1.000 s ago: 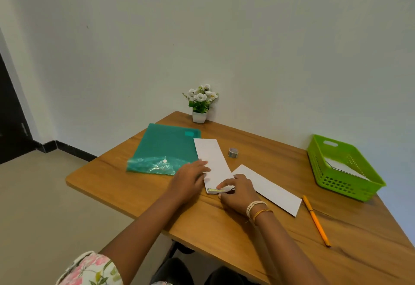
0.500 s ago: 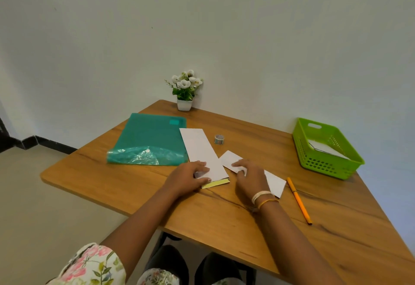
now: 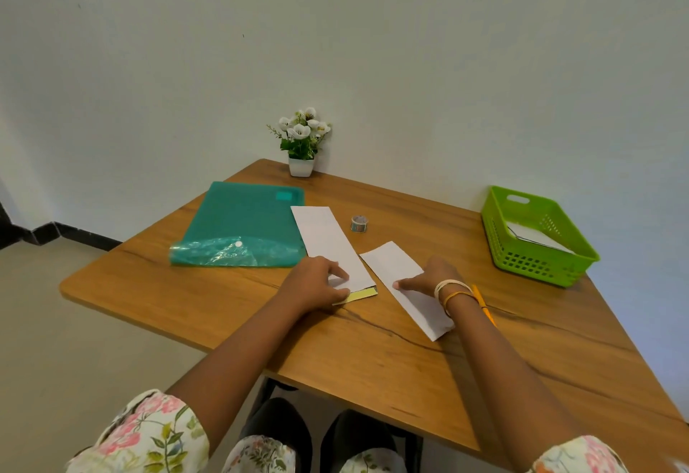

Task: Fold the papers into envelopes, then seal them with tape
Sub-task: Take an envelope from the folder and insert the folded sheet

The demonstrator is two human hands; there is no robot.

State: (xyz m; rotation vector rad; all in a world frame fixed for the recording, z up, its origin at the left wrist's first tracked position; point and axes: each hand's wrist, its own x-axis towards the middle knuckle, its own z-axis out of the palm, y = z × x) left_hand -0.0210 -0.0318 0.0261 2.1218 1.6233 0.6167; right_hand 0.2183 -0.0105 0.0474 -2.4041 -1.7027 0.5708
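Observation:
A long folded white paper [image 3: 324, 238] lies in the middle of the wooden table [image 3: 179, 293], with a yellow-green sheet [image 3: 361, 295] showing under its near end. My left hand [image 3: 317, 284] pinches that near end, fingers curled on the white paper's corner. A second folded white paper [image 3: 393, 262] lies to the right at an angle, its near end by the table's middle [image 3: 436, 327]. My right hand [image 3: 428, 279] rests flat on it, fingers spread. A small roll of tape [image 3: 359, 223] stands just beyond both papers, apart from both hands.
A teal plastic folder [image 3: 242, 217] lies at the left. A green basket [image 3: 537, 262] holding white paper stands at the right edge. An orange pencil [image 3: 484, 305] lies beside my right wrist. A small flower pot [image 3: 301, 165] stands against the wall.
My right hand left the near end of the long paper and moved right onto the second paper. My left hand stayed on the long paper. The camera tilted down.

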